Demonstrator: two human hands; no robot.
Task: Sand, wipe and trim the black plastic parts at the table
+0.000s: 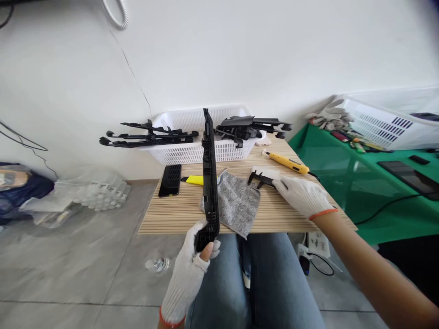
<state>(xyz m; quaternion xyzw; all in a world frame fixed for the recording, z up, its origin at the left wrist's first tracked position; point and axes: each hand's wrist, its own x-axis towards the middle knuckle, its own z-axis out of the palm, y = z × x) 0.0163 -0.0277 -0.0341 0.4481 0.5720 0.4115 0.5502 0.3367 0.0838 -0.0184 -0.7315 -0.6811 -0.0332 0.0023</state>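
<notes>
My left hand, in a white glove with the thumb tip bare, is closed round the lower end of a long black plastic part, held upright in front of the table. My gloved right hand lies over the right side of the table, its fingers on a black caliper whose jaws point left. Between the hands a grey cloth hangs slightly over the table's front edge. A yellow cutter is partly hidden behind the black part.
A white basket with black parts sticking out stands at the table's back. A phone lies left, a yellow corded tool right. A green-covered table holds another basket, gloves and a dark tablet.
</notes>
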